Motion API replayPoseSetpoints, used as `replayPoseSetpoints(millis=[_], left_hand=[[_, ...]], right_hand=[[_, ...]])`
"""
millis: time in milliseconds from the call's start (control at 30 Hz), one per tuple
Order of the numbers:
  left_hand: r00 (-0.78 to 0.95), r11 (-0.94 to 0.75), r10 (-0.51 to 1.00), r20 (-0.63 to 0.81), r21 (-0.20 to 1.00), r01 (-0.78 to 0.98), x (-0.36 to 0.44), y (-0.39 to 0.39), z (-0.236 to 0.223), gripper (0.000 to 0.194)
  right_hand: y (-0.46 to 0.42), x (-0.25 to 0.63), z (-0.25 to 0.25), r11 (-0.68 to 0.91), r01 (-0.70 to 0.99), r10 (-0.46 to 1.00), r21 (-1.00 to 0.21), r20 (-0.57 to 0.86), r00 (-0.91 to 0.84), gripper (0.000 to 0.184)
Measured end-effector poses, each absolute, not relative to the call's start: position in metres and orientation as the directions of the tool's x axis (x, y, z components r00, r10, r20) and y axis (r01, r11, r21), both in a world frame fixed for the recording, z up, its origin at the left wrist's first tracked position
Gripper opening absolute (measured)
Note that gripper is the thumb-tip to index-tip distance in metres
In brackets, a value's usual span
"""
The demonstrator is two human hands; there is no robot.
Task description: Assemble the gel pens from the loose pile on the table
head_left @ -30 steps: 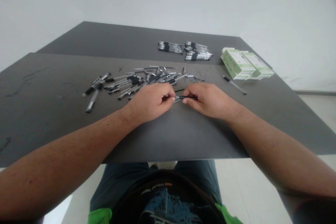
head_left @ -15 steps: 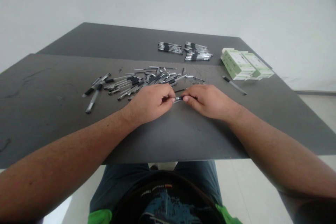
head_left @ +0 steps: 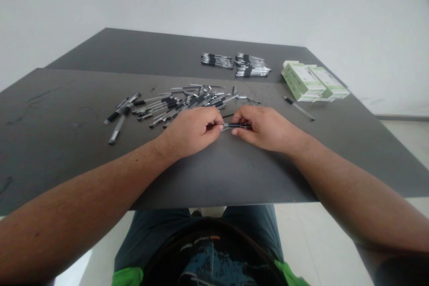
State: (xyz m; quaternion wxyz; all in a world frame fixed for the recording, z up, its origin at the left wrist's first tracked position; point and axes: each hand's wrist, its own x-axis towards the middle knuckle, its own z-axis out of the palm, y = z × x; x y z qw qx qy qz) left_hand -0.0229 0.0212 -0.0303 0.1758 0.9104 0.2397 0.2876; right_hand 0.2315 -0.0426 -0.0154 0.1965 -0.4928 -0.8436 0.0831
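My left hand (head_left: pixel 192 130) and my right hand (head_left: pixel 264 127) meet over the dark grey table (head_left: pixel 67 111), both pinched on one black and clear pen (head_left: pixel 234 125) held level between them. Only a short length of the pen shows between the fingertips. Just beyond my hands lies a loose pile of pens and pen parts (head_left: pixel 181 102). Both forearms rest on the table's near part.
Two neat rows of assembled pens (head_left: pixel 236 63) lie at the back. Pale green boxes (head_left: pixel 313 81) stand at the back right, with a single pen (head_left: pixel 299 108) in front of them. A few pens (head_left: pixel 120 114) lie apart at the pile's left. The table's near edge is above my lap.
My hands closed together half a second ago, hiding most of the pen. They have since drawn slightly apart, and more of the pen shows between them.
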Motion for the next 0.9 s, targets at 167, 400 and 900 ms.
replayPoseSetpoints(millis=[167, 400, 900], left_hand=[[0.722, -0.826, 0.537, 0.436, 0.449, 0.342, -0.0229, 0.0223, -0.0309, 0.011], [0.727, -0.832, 0.526, 0.442, 0.443, 0.334, -0.0234, 0.0225, -0.0316, 0.011], [0.727, -0.845, 0.514, 0.455, 0.413, 0.338, -0.0244, 0.0237, -0.0337, 0.009]], right_hand=[[-0.0422, 0.2314, -0.0146, 0.539, 0.789, 0.842, -0.294, 0.198, -0.502, 0.029], [-0.0426, 0.2308, -0.0143, 0.514, 0.798, 0.857, -0.315, 0.217, -0.467, 0.019], [-0.0423, 0.2299, -0.016, 0.514, 0.782, 0.858, -0.351, 0.209, -0.47, 0.023]])
